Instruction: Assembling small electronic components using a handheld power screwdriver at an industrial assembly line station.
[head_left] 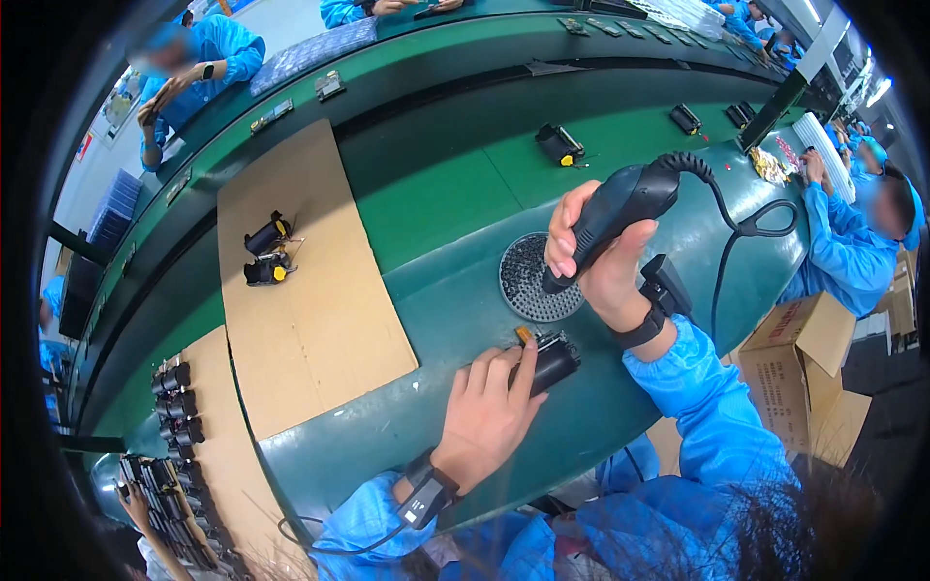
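Observation:
My right hand (608, 261) is wrapped round a black corded handheld device (620, 211), raised above the bench with its narrow end tilted down to the left. A coiled black cord (686, 163) leaves its wide end. My left hand (492, 412) holds a black half-round housing (554, 366) against the green bench; an orange tab shows near its index fingertip. Exposed parts line the housing's far edge, but their detail is too small to make out. Just beyond it, below the handheld device, lies a round black studded mat (531, 290).
Cardboard sheets (320, 339) lie at left, with two black housings (268, 254) on one and rows of black units (179, 412) on another. More housings (560, 145) rest on the green belt (436, 184). An open carton (799, 368) and a co-worker (862, 232) are at right.

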Action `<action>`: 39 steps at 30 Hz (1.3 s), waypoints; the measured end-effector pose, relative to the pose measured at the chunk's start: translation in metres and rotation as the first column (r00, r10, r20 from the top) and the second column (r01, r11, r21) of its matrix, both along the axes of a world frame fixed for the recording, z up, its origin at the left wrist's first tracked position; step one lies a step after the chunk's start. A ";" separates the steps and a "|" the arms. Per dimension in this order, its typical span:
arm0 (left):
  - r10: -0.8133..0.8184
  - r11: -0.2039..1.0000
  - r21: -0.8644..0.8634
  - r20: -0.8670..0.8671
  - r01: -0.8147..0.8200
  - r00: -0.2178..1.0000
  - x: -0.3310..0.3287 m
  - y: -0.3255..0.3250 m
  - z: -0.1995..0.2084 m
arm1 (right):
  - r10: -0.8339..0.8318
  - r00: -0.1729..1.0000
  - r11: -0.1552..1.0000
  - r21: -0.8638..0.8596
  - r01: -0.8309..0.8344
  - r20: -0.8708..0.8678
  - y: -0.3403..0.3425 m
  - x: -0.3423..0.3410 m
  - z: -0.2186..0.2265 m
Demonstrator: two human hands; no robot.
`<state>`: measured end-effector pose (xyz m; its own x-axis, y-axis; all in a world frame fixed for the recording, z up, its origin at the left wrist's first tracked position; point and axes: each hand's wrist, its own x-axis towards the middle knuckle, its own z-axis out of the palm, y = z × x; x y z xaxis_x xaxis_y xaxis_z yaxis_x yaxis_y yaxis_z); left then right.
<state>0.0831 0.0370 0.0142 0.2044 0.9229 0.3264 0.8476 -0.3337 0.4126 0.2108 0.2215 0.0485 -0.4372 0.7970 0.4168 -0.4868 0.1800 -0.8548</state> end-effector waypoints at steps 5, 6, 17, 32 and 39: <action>0.000 1.000 0.004 -0.005 0.000 1.000 0.000 0.000 0.000 | 0.030 0.999 0.999 0.027 -0.031 0.042 0.002 0.002 0.000; 0.002 1.000 0.003 -0.009 -0.002 1.000 0.001 0.000 0.000 | 0.030 0.999 0.999 0.025 -0.031 0.042 0.001 0.002 -0.001; 0.002 0.998 -0.058 0.084 0.003 0.996 -0.004 -0.001 -0.001 | 0.079 0.968 0.991 -0.086 -0.102 -0.240 -0.015 0.021 0.030; -0.007 0.999 -0.035 0.125 0.012 0.992 -0.006 0.001 -0.002 | 0.174 0.969 0.982 -0.044 -0.184 -0.173 -0.053 0.021 0.009; -0.009 0.998 -0.059 0.125 0.016 0.992 -0.006 0.000 -0.001 | 0.188 0.971 0.982 -0.010 -0.191 -0.145 -0.055 0.022 0.008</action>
